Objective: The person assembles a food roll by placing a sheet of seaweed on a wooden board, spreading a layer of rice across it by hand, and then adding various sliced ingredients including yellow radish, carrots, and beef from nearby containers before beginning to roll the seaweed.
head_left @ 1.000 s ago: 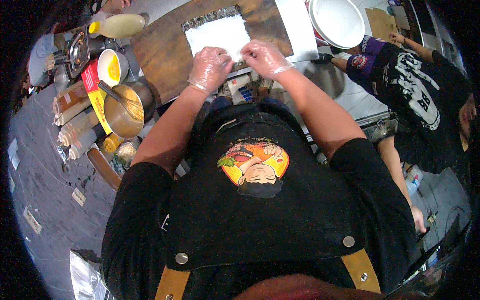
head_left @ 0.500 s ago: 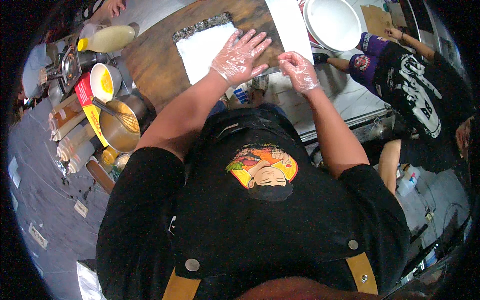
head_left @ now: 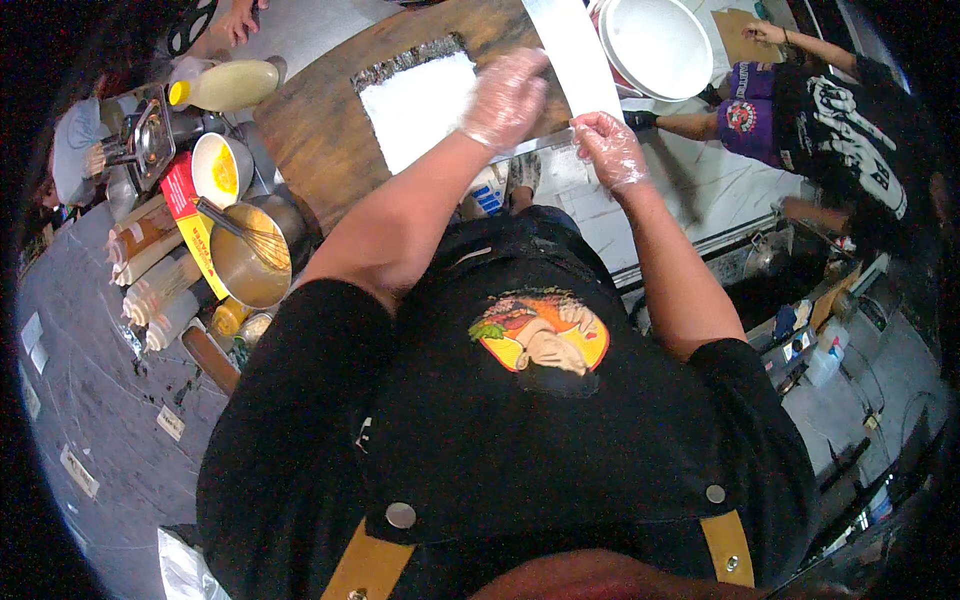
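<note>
On the brown wooden board [head_left: 310,150] lies a dark, crinkled sheet like nori [head_left: 375,72], mostly covered by a smooth white layer like rice [head_left: 420,105]. My left hand [head_left: 505,100], in a clear plastic glove, is over the board just right of the white layer. Motion blurs its fingers, which look partly curled. My right hand [head_left: 612,150], gloved too, is at the board's near right corner beside a white strip [head_left: 575,70]. Its thumb and fingertips are pinched together; whatever lies between them is too small to make out.
On the left stand a squeeze bottle [head_left: 228,86], a white bowl with yellow liquid [head_left: 212,170], a pot [head_left: 250,280] with a whisk [head_left: 240,228], and a red-yellow box [head_left: 185,200]. White round containers [head_left: 655,48] stand right of the board. Another person [head_left: 830,130] is at right; someone's hand [head_left: 240,20] shows top left.
My left hand has shifted right across the board, its spread fingers now drawn in and blurred. My right hand stays pinched near the corner. The other person at right has changed posture.
</note>
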A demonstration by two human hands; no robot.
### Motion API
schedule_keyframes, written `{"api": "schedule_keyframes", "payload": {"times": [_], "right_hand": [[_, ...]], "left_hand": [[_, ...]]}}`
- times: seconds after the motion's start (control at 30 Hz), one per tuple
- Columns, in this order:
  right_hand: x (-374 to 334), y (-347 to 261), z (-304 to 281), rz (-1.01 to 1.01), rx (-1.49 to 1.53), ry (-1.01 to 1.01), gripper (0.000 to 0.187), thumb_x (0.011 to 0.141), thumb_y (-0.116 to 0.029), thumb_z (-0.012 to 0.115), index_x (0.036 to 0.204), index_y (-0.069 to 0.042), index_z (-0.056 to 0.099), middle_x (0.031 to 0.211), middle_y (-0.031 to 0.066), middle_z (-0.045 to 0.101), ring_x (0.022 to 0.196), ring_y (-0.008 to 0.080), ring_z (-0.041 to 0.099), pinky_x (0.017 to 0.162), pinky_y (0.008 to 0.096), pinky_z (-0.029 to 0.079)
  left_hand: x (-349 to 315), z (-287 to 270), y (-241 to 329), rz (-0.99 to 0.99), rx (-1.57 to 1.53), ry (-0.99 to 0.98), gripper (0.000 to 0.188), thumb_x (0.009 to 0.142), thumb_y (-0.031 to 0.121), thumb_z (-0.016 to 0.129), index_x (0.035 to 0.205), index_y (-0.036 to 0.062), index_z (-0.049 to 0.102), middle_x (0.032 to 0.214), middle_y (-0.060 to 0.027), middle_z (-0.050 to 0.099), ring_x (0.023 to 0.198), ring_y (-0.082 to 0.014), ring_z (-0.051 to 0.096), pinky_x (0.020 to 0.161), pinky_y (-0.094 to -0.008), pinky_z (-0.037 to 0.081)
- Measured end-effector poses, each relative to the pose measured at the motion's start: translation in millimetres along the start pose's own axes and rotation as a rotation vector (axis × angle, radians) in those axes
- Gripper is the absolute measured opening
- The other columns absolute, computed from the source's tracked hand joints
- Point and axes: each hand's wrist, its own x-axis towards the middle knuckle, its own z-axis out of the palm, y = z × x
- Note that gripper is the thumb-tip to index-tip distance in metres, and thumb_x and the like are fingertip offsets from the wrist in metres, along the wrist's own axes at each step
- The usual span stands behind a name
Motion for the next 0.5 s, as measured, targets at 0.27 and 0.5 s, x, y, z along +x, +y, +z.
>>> {"api": "schedule_keyframes", "payload": {"times": [0.27,0.5], "right_hand": [[-5.9,-12.6,54.8,-0.689,-0.815,0.032,0.042,0.094,-0.017,0.074,0.135,-0.008,0.072,0.144,0.0161,0.070,0.139,0.0378,0.063,0.117,0.0552,0.048],[-26.1,-20.2,100.9,-0.692,-1.011,-0.122,0.068,0.097,-0.024,0.073,0.162,-0.016,0.056,0.176,0.0129,0.043,0.163,0.0413,0.038,0.131,0.0687,0.028]], "left_hand": [[-97.0,-100.6,-20.0,-0.108,0.461,-0.337,0.067,0.099,0.031,0.072,0.160,0.0094,0.056,0.168,-0.0154,0.053,0.159,-0.0389,0.045,0.131,-0.0583,0.034],[-112.3,-103.6,2.0,-0.058,0.520,-0.603,0.080,0.101,0.046,0.074,0.169,0.0145,0.048,0.179,-0.0075,0.041,0.168,-0.0390,0.031,0.133,-0.0650,0.028]]}}
